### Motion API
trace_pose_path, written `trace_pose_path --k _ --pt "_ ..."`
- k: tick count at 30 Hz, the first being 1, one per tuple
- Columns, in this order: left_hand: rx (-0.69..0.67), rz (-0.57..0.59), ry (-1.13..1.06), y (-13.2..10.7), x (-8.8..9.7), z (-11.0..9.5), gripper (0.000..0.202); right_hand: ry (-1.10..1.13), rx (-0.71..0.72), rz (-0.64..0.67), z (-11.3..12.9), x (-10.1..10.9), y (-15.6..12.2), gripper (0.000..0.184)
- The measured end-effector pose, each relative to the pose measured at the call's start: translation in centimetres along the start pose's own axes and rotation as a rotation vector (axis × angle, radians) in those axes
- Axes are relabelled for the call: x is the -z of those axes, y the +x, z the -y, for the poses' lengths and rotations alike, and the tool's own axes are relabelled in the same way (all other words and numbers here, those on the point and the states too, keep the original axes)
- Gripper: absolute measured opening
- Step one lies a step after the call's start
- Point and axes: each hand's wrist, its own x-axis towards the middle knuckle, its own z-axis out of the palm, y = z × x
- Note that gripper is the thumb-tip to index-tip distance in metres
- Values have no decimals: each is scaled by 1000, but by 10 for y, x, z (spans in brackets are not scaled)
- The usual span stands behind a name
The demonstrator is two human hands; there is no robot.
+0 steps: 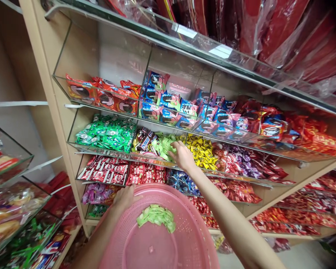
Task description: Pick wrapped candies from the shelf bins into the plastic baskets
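My left hand is closed over the far-left rim of a pink plastic basket, its fingers wrapped at the edge. Inside the basket lies a small heap of light green wrapped candies. My right hand reaches over the front of a glass shelf bin, its fingers bent around some light green candies of the same kind. Snickers bars share that bin, left of my fingers. Yellow wrapped candies fill the space just right of my right hand.
Green wrapped candies sit in the bin on the left. Blue and pink cookie packs stand one shelf higher. Red and white packets lie below. A clear glass shelf edge crosses overhead, and another glass rack stands at left.
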Motion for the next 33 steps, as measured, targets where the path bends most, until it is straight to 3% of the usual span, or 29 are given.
trace_pose_path --k 9,18,27,33 --pt "0 3 -9 1 -2 1 57 -120 31 70 8 -1 -4 23" --pt "-12 -9 10 3 -3 2 56 -99 71 41 7 -3 2 20" --pt "-7 -1 12 0 0 -1 57 -54 13 91 8 -7 10 19" --pt "8 10 12 0 1 -1 63 70 39 -34 3 -8 8 16"
